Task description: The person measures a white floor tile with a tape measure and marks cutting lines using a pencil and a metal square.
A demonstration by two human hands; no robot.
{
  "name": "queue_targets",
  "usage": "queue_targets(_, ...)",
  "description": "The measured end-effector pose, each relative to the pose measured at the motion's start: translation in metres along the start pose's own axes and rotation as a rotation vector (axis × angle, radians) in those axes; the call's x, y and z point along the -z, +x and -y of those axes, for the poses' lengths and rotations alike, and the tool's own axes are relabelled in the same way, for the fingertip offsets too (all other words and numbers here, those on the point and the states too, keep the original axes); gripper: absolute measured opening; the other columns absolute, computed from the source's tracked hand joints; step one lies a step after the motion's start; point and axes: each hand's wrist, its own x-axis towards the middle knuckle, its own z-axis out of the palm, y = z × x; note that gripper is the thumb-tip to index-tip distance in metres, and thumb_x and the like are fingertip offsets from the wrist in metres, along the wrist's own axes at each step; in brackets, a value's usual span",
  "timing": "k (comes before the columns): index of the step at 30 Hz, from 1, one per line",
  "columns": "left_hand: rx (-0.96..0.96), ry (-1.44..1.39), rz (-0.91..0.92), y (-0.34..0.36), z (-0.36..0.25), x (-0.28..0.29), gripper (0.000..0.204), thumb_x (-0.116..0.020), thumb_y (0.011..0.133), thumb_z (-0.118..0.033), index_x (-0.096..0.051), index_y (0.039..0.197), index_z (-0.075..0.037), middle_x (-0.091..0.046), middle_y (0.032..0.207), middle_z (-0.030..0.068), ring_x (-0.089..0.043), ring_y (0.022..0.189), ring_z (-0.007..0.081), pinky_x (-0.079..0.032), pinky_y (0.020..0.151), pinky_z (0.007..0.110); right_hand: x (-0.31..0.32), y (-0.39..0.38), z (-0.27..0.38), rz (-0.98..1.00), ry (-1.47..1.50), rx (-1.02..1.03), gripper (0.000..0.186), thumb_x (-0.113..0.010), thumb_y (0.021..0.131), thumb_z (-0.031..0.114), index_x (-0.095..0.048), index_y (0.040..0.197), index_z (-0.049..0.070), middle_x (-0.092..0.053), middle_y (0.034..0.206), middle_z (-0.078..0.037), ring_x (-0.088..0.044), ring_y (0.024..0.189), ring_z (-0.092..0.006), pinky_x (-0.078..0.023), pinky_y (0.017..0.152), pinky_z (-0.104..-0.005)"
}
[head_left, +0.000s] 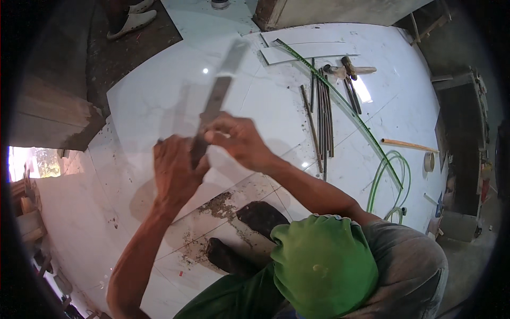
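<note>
A long flat grey strip point(217, 98), blurred along its length, is held up at a slant over a large white marbled tile point(143, 101). Its paler far end point(235, 53) is smeared by motion, so I cannot tell its exact kind. My left hand point(175, 162) grips the near end, thumb on one side and fingers on the other. Just beyond it, my right hand point(236, 139) pinches the strip's edge between thumb and curled fingers. Dark-covered feet point(260, 218) rest on the gritty floor near the tile's front edge.
Several metal rods point(321, 117) lie to the right beside a hammer point(350, 69). A long green straightedge point(345, 111) crosses there, near white strips point(308, 51) and a coiled green hose point(406, 175). A wooden stick point(409, 145) and a tape roll point(428, 161) lie farther right.
</note>
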Motion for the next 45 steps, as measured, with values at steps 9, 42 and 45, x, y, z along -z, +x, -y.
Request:
queue_targets(9, 0.038, -0.067, 0.039, 0.014, -0.034, 0.022, 0.080, -0.084, 0.090, -0.020, -0.047, 0.160, -0.011, -0.051, 0.159, 0.0170, -0.041, 0.152, 0.0365, -0.032, 0.127, 0.050, 0.286, -0.030, 0.126, -0.252, -0.500, 0.316, 0.026, -0.062, 0.103, 0.013, -0.077, 0.117, -0.002, -0.080, 0.112, -0.011, -0.075, 0.102, -0.0179, -0.060, 0.087, -0.0338)
queue_targets(42, 0.938, -0.031, 0.088, -0.222, 0.096, -0.034, 0.043, -0.073, 0.094, -0.020, -0.064, 0.126, 0.008, -0.064, 0.104, 0.0244, -0.063, 0.096, 0.0415, -0.053, 0.087, 0.051, 0.396, -0.075, -0.090, -0.392, -1.296, 0.005, 0.046, -0.070, 0.099, 0.027, -0.069, 0.136, 0.000, -0.068, 0.138, -0.026, -0.067, 0.124, -0.0399, -0.053, 0.105, -0.0483)
queue_targets(45, 0.913, -0.056, -0.046, -0.242, 0.101, -0.031, 0.040, -0.074, 0.094, -0.021, -0.065, 0.120, 0.008, -0.064, 0.097, 0.0224, -0.062, 0.094, 0.0405, -0.052, 0.084, 0.051, 0.233, -0.045, -0.129, -0.506, -1.396, -0.010, 0.050, -0.070, 0.096, 0.030, -0.068, 0.135, -0.002, -0.065, 0.131, -0.031, -0.061, 0.126, -0.0429, -0.049, 0.108, -0.0525)
